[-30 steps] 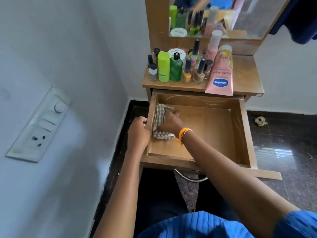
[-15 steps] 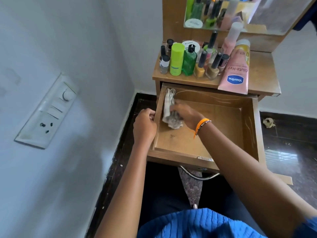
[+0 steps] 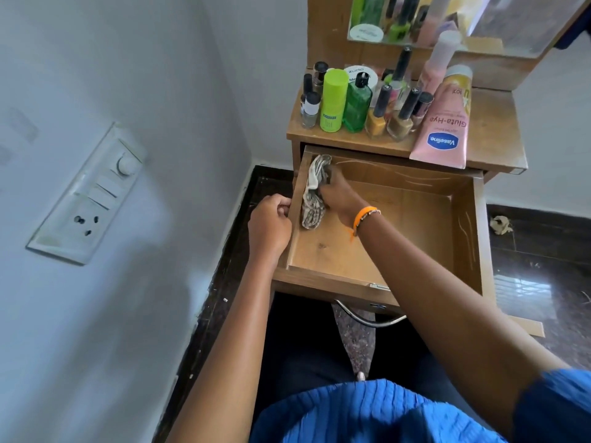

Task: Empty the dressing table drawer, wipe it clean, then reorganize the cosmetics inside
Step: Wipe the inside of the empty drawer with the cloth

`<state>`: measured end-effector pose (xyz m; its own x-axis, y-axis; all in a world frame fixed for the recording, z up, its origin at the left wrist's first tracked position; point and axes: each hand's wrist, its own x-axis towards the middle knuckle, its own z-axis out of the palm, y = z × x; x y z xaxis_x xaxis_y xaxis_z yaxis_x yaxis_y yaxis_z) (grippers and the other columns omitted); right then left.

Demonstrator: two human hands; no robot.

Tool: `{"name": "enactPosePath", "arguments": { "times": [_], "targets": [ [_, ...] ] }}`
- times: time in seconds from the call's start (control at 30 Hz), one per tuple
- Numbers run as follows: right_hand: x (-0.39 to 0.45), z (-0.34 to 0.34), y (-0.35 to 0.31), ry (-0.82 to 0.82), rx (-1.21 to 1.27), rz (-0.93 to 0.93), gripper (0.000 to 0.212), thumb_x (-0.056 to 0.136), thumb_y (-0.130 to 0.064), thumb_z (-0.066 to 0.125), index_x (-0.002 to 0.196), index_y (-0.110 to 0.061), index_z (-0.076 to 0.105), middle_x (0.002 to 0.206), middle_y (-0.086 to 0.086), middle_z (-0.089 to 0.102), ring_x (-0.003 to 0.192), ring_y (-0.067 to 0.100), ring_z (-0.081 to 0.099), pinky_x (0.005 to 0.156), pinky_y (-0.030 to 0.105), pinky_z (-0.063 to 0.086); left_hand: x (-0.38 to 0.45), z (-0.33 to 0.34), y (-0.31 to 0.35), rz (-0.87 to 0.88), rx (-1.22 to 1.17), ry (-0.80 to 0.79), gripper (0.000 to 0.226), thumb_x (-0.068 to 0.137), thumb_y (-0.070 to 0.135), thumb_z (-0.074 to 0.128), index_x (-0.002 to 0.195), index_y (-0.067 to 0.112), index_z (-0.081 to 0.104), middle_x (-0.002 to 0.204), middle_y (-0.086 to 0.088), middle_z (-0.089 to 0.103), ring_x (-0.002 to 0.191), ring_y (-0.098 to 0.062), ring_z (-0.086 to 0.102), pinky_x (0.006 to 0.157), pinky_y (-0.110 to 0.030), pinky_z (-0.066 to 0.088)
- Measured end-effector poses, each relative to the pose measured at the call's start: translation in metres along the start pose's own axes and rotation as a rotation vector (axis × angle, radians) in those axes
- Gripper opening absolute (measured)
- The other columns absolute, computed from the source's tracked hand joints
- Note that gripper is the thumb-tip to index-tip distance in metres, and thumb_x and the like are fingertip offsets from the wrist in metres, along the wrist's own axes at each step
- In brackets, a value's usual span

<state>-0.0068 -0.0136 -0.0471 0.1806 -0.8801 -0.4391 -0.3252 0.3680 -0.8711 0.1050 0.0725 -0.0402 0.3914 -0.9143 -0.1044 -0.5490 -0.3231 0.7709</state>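
Since a second ago the cloth has travelled from the drawer floor near the left wall up into the far-left corner, at about 11 o'clock of the drawer; half a second ago it was already bunched against the left wall, and now it stands taller against that wall, its top reaching the back corner. The right hand has followed it, fingers curled into the cloth and pressing it to the wood, an orange band on its wrist. The left hand has stayed put, clenched over the top edge of the drawer's left wall at 9 o'clock. The view has also shifted, so the table sits higher and further right in frame than before. The drawer is pulled out and holds only the cloth and the hand; its bare floor shows a dark spot toward 7 o'clock and pale scratches on the back and right walls. All the cosmetics stand on the tabletop at 12 o'clock of the drawer: a lime green can, a green bottle, several small nail polish bottles, a white jar behind them, and a pink tube lying at 1 o'clock, its lower end overhanging the table's front edge. A mirror behind reflects the bottles. On the wall at 9 o'clock is a switch panel.
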Motion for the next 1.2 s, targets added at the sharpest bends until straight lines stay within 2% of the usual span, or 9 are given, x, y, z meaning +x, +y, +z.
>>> {"name": "enactPosePath", "arguments": {
  "times": [0.1, 0.27, 0.37, 0.43, 0.53, 0.6, 0.8, 1.07, 1.2],
  "targets": [
    [-0.006, 0.004, -0.002, 0.024, -0.102, -0.056, 0.046, 0.091, -0.006, 0.047, 0.133, -0.011, 0.029, 0.125, 0.018, 0.054, 0.111, 0.032, 0.055, 0.096, 0.050, 0.047, 0.002, -0.001, -0.001, -0.005, -0.038, 0.000, 0.024, 0.096, 0.008, 0.046, 0.107, 0.012, 0.067, 0.111, 0.000, 0.064, 0.097, -0.013, 0.057, 0.078, -0.024, 0.044],
    [-0.065, 0.004, 0.023, -0.347, -0.292, -0.122, 0.035, 0.088, 0.002, 0.049, 0.117, -0.009, 0.032, 0.107, 0.019, 0.056, 0.098, 0.033, 0.059, 0.083, 0.048, 0.052, 0.006, 0.002, -0.006, -0.013, -0.009, 0.015, 0.021, 0.095, 0.011, 0.051, 0.108, 0.014, 0.067, 0.115, 0.001, 0.064, 0.102, -0.012, 0.057, 0.080, -0.019, 0.039],
    [-0.057, -0.005, 0.024, -0.400, -0.308, -0.126, 0.028, 0.089, -0.002, 0.052, 0.112, -0.011, 0.038, 0.107, 0.013, 0.058, 0.098, 0.027, 0.060, 0.078, 0.041, 0.055, 0.005, 0.002, -0.005, 0.018, 0.011, 0.026, 0.020, 0.094, 0.013, 0.053, 0.108, 0.013, 0.067, 0.113, 0.000, 0.066, 0.104, -0.014, 0.059, 0.081, -0.020, 0.039],
    [-0.036, -0.007, 0.024, -0.257, -0.112, -0.035, 0.026, 0.090, -0.004, 0.050, 0.114, -0.011, 0.043, 0.105, 0.009, 0.059, 0.096, 0.024, 0.059, 0.077, 0.036, 0.053, 0.003, 0.001, -0.004, 0.034, 0.003, 0.016, 0.019, 0.094, 0.015, 0.055, 0.108, 0.012, 0.067, 0.112, 0.000, 0.065, 0.101, -0.012, 0.059, 0.079, -0.019, 0.038],
    [-0.006, -0.008, 0.014, 0.085, 0.160, 0.056, 0.039, 0.090, -0.001, 0.044, 0.127, -0.012, 0.045, 0.119, 0.014, 0.059, 0.108, 0.030, 0.057, 0.094, 0.044, 0.049, 0.002, 0.000, -0.004, 0.042, -0.001, 0.010, 0.018, 0.094, 0.014, 0.056, 0.108, 0.011, 0.067, 0.111, -0.001, 0.065, 0.095, -0.008, 0.055, 0.077, -0.019, 0.038],
    [-0.001, -0.004, 0.006, 0.095, 0.108, 0.033, 0.046, 0.088, -0.002, 0.049, 0.132, -0.012, 0.040, 0.120, 0.013, 0.057, 0.108, 0.030, 0.057, 0.095, 0.043, 0.048, 0.002, 0.000, -0.004, 0.031, -0.003, 0.001, 0.018, 0.093, 0.015, 0.056, 0.108, 0.011, 0.067, 0.111, -0.002, 0.065, 0.097, -0.011, 0.057, 0.076, -0.020, 0.039],
    [-0.041, 0.013, 0.010, -0.372, -0.716, 0.015, 0.055, 0.085, -0.010, 0.056, 0.130, -0.002, 0.026, 0.116, 0.024, 0.056, 0.106, 0.036, 0.057, 0.091, 0.052, 0.050, 0.007, 0.003, -0.006, 0.003, -0.020, 0.006, 0.017, 0.092, 0.015, 0.059, 0.105, 0.012, 0.068, 0.110, -0.002, 0.065, 0.101, -0.016, 0.059, 0.081, -0.023, 0.042],
    [-0.061, -0.010, 0.018, -0.558, -0.975, -0.265, 0.044, 0.084, 0.004, 0.048, 0.126, -0.012, 0.049, 0.116, 0.007, 0.056, 0.098, 0.023, 0.052, 0.075, 0.027, 0.038, 0.004, 0.003, -0.006, -0.014, -0.059, -0.003, 0.016, 0.092, 0.016, 0.058, 0.105, 0.013, 0.066, 0.110, -0.001, 0.064, 0.094, -0.011, 0.055, 0.081, -0.023, 0.041],
    [-0.065, -0.019, 0.019, -0.709, -1.080, -0.277, 0.054, 0.077, 0.011, 0.045, 0.120, -0.017, 0.058, 0.124, 0.009, 0.058, 0.103, 0.029, 0.057, 0.080, 0.036, 0.048, 0.002, 0.002, -0.005, -0.027, -0.088, -0.018, 0.016, 0.092, 0.015, 0.057, 0.106, 0.012, 0.065, 0.107, 0.000, 0.063, 0.092, -0.010, 0.055, 0.080, -0.023, 0.042]
  ]
}}
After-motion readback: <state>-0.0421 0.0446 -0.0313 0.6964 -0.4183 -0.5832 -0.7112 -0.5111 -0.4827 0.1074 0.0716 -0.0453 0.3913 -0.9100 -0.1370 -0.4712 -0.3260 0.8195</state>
